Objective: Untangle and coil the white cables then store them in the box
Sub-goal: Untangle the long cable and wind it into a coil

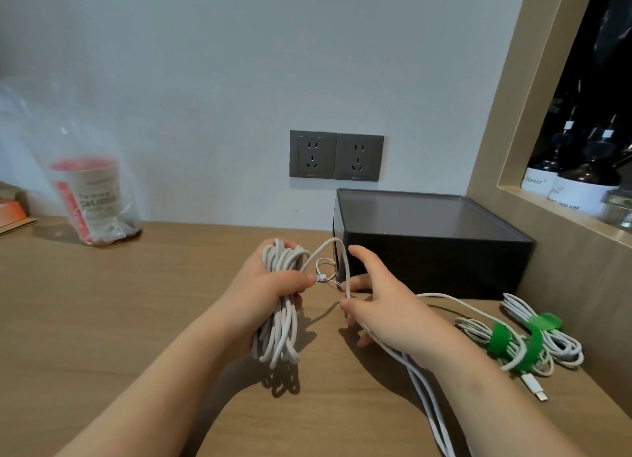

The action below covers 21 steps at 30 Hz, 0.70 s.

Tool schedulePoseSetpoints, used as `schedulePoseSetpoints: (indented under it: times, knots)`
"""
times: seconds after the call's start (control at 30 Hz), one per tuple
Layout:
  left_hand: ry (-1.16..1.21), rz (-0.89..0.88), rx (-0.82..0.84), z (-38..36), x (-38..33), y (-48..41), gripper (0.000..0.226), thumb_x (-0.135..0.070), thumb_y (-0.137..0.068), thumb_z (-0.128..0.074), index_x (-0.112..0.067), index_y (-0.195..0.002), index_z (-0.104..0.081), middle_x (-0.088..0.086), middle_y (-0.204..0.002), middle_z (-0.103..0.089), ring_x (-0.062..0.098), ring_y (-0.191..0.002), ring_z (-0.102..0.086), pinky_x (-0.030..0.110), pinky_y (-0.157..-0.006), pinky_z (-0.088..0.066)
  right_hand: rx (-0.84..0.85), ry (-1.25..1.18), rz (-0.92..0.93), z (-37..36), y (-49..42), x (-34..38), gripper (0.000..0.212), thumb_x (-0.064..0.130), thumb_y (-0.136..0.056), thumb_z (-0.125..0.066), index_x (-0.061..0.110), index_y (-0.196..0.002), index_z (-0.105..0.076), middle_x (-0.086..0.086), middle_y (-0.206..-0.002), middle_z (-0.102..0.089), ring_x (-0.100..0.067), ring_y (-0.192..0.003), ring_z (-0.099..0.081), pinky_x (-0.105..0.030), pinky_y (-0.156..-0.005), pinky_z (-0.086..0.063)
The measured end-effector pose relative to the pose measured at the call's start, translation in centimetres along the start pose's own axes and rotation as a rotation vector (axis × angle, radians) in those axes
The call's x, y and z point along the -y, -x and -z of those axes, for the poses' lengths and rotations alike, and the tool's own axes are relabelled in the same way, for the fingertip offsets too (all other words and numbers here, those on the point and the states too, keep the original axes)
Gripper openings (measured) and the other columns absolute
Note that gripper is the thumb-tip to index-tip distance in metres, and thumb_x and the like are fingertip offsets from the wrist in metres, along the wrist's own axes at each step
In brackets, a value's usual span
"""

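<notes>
- Left hand (270, 292): fingers curled tight round the coil (281, 320) at mid-length, thumb across the front; grip closed on it; coil held just above the desk (136, 302), its shadow beneath
- Coil: many long loops of white cable, hanging below the fist and standing out above it
- Strand (337, 243): leaves the coil top, arches over towards the box, drops to the right hand, then trails under that wrist to the lower edge of view
- Right hand (383, 302): lower fingers curled onto the strand, clamped on it; index finger raised, near the box front; which fingers bear the hold cannot be told
- Clip (320, 278): small grey piece on a thin loop at the left thumb tip; possibly a cable tie, too small to confirm
- Box (434, 248): black, against the wall, right of the hands; interior not visible from here
- Bundles (561, 340): two coiled white cables with green straps (497, 338) on the desk right of the right arm, outside the box; a plug (542, 393) lies loose beside them
- Surroundings: two sockets (337, 155) on the wall; bag (68, 142) holding a cup (85, 196) at left; bottles (578, 183) in a niche at right
</notes>
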<state>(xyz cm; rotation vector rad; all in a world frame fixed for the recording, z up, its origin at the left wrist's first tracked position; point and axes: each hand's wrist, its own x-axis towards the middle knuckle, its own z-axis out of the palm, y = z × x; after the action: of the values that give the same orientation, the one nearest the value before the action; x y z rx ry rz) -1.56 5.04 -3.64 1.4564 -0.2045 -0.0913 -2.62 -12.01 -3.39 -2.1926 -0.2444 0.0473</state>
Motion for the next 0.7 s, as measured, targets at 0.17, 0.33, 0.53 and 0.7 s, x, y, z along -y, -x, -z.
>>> schedulePoseSetpoints:
  times: [0.17,0.33,0.53,0.7]
  knots:
    - [0.008,0.017,0.079,0.0,0.0,0.1,0.027,0.001,-0.078,-0.066,-0.016,-0.092,-0.050,0.000,-0.056,-0.051,0.014,-0.047,-0.048,0.028,-0.045,-0.042,-0.074,-0.145,0.055,-0.3,-0.4,0.2,0.057,0.016,-0.095,-0.049,0.044,-0.139,-0.025,0.012,-0.102,-0.054,-0.012,-0.081,-0.062,-0.024,-0.068,-0.056]
    - [0.002,-0.004,0.061,0.0,-0.1,0.1,0.022,0.002,-0.082,-0.062,-0.015,-0.091,-0.050,0.001,-0.057,-0.051,0.015,-0.048,-0.048,0.029,-0.046,-0.042,-0.139,0.136,0.126,-0.5,-0.4,-0.1,0.044,0.020,-0.101,-0.033,0.037,-0.142,-0.031,0.014,-0.092,-0.052,0.001,-0.081,-0.049,-0.005,-0.064,-0.036]
    - [-0.044,-0.062,0.000,-0.5,0.1,0.1,0.023,-0.003,-0.081,-0.066,-0.015,-0.094,-0.050,0.001,-0.060,-0.052,0.015,-0.049,-0.049,0.029,-0.046,-0.045,-0.166,0.359,0.192,-0.9,-0.1,-0.2,0.031,0.025,-0.098,-0.042,0.031,-0.127,-0.054,0.013,-0.086,-0.056,-0.005,-0.083,-0.055,-0.019,-0.077,-0.048]
    - [-0.112,-0.133,-0.134,-0.7,0.6,-0.3,0.023,-0.009,-0.082,-0.067,-0.012,-0.096,-0.050,0.006,-0.070,-0.052,0.013,-0.051,-0.051,0.029,-0.051,-0.047,-0.150,0.423,0.307,-1.2,0.4,0.6,0.026,0.029,-0.096,-0.048,0.025,-0.116,-0.063,0.012,-0.089,-0.054,-0.005,-0.087,-0.054,-0.021,-0.079,-0.048]
